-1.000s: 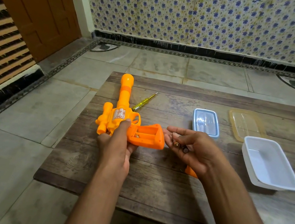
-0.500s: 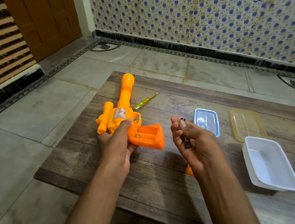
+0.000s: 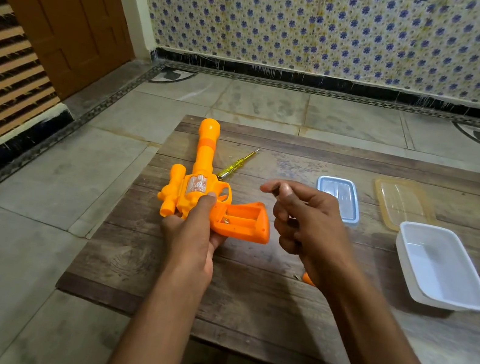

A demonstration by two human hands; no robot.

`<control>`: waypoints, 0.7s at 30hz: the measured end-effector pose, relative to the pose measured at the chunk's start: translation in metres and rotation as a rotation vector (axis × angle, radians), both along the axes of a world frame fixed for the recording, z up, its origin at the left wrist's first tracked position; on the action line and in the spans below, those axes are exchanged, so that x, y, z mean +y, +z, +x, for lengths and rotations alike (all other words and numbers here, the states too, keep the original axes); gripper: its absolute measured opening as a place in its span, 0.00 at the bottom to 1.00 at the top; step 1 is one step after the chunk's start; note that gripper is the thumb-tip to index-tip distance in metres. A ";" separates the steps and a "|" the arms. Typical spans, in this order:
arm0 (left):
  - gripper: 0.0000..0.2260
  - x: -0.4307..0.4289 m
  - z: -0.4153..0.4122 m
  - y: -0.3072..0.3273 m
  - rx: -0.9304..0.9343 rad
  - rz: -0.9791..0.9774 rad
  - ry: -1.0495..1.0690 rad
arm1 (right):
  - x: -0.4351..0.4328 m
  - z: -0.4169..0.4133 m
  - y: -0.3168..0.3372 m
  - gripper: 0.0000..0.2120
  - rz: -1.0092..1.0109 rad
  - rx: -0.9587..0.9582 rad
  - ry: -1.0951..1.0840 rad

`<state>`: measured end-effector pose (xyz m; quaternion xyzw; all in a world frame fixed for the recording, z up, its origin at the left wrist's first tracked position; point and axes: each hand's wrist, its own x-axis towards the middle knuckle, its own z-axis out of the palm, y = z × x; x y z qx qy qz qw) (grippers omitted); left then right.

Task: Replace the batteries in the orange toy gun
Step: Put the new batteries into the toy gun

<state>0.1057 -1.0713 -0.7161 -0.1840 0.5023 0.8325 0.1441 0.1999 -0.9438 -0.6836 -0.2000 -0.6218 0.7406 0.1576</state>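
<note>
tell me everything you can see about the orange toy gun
The orange toy gun looks like moulded plastic: a long barrel pointing away, a scope on its left side, a patterned sticker on the body. It lies on its side on the wooden table. The battery compartment in its grip is open, a metal contact showing and no batteries visible inside. The left hand holds its body.

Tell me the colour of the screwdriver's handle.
The screwdriver handle is translucent yellow; head view.

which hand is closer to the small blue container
Right. The right hand is raised just left of the small blue container; the left hand grips the orange toy gun farther left.
</note>
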 end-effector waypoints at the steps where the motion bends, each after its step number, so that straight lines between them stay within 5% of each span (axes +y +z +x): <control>1: 0.27 0.001 0.000 0.000 0.004 -0.006 -0.002 | -0.002 0.000 0.001 0.13 0.198 -0.019 -0.016; 3: 0.28 0.001 0.002 0.000 0.010 -0.018 -0.005 | -0.007 -0.001 0.003 0.09 0.591 -0.037 -0.039; 9: 0.26 0.001 0.002 -0.003 0.047 -0.021 -0.022 | -0.015 -0.002 0.005 0.09 1.063 -0.021 -0.022; 21: 0.20 0.004 0.006 0.000 0.085 0.012 -0.015 | -0.015 -0.005 0.008 0.19 1.433 -0.025 0.085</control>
